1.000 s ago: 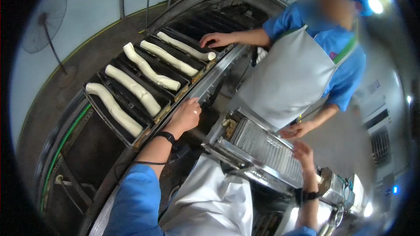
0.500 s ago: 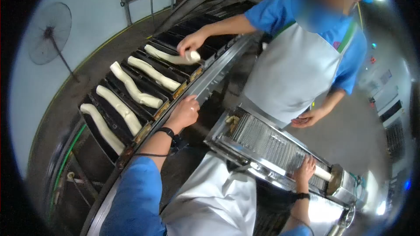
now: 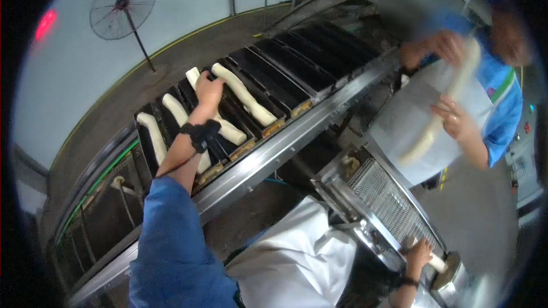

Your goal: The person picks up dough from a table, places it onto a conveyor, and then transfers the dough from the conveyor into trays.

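My left hand (image 3: 210,94) is curled around the upper part of a long pale dough roll (image 3: 231,132), which lies in a black baking pan (image 3: 268,71) row on the left. Part of that roll is hidden under my hand. More dough rolls (image 3: 244,96) rest in the pans on either side. At the lower right, my right hand (image 3: 420,252) has its fingers over another dough roll (image 3: 438,263) on a metal mesh belt (image 3: 381,191). That roll lies by the boxy metal end piece (image 3: 454,279).
A co-worker in a white apron (image 3: 399,120) stands across from me, holding a blurred dough roll (image 3: 456,88) in both hands. A steel rail (image 3: 274,159) runs along the pans. A standing fan (image 3: 123,3) is by the wall.
My left hand has gone from the rail to a dough roll in a pan. The co-worker, earlier reaching to a roll at the pans, now holds one raised in both hands. The view has shifted.
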Demonstrator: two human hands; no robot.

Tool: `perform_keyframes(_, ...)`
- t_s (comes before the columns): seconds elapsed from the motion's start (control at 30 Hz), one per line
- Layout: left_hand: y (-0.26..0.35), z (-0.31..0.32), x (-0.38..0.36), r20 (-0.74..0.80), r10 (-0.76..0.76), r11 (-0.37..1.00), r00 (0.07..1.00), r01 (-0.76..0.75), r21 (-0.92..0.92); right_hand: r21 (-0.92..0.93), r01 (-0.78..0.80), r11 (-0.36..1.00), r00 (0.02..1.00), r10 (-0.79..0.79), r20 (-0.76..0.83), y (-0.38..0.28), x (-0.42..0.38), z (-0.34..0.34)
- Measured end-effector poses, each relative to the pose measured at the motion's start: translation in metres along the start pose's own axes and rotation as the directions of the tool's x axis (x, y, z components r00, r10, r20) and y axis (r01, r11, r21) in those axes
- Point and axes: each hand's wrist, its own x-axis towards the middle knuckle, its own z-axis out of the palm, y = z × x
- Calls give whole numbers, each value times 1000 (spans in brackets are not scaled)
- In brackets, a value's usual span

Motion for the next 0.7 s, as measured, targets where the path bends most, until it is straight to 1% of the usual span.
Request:
perform_keyframes(0.03, -12, -6, 20, -55, -171, 981, 984, 175, 81, -7, 13, 1000, 999, -13, 32, -6, -3, -13)
perform_keyframes(0.07, -52, -8, 56, -79, -237, 970, 968, 241, 39, -11, 28, 1000, 999, -27, 38, -19, -4, -24)
perform_keyframes(0.13, -113, -5, 104, -25, -340, 937, 940, 336, -89, 241, -24, 970, 993, -5, 121, -35, -2, -36)
perform_keyframes(0.17, -134, -3, 125, -31, -345, 936, 938, 342, -81, 391, 18, 920, 998, -40, 48, -13, 17, 16)
perform_keyframes(0.2, -151, -1, 145, 15, -408, 913, 913, 408, 10, 392, 28, 920, 997, -53, 52, -11, 38, 20)
perform_keyframes(0.23, -160, -2, 155, 56, -471, 880, 881, 465, 95, 611, -7, 791, 983, -107, 149, -7, 53, 17)
perform_keyframes(0.27, -149, -10, 148, 37, -474, 878, 880, 469, 96, 786, -68, 615, 953, -192, 232, -6, 68, 14)
perform_keyframes(0.3, -119, -17, 129, 75, -438, 897, 896, 431, 95, 827, -191, 528, 953, -102, 285, -19, 80, -11)
perform_keyframes(0.33, -94, -22, 118, 111, -399, 916, 910, 391, 90, 885, -248, 394, 965, 18, 262, -34, 90, -39)
perform_keyframes(0.37, -88, -23, 120, 160, -362, 896, 918, 296, 331, 973, -226, 45, 973, -37, 228, -43, 94, -75)
perform_keyframes(0.4, -82, -23, 120, 149, -454, 872, 878, 404, 277, 998, -55, 24, 982, -179, 58, -41, 118, -90)
perform_keyframes(0.43, -91, -18, 119, 156, -396, 917, 905, 398, 17, 975, 56, -214, 988, -131, -86, -43, 140, -98)
perform_keyframes(0.47, -104, -16, 119, 140, -346, 898, 928, 371, -236, 959, 54, -277, 994, -74, -77, -48, 177, -106)
perform_keyframes(0.5, -90, -19, 111, 157, -278, 926, 948, 308, -219, 931, 130, -340, 961, -187, -202, -47, 199, -121)
perform_keyframes(0.53, -72, -24, 100, 171, -210, 949, 963, 243, -200, 881, 98, -462, 965, -172, -198, -85, 184, -175)
perform_keyframes(0.57, -67, -28, 94, 218, -178, 932, 959, 236, -275, 815, 66, -576, 968, -160, -192, -132, 164, -231)
perform_keyframes(0.6, -71, -31, 90, 217, -117, 932, 969, 182, -314, 793, 20, -609, 945, -248, -214, -155, 173, -251)
perform_keyframes(0.67, -74, -40, 84, 204, -102, 933, 974, 164, -320, 748, -52, -661, 865, -404, -297, -211, 179, -285)
perform_keyframes(0.7, -70, -42, 77, 188, -71, 900, 980, 144, -411, 725, -74, -685, 814, -461, -353, -240, 167, -302)
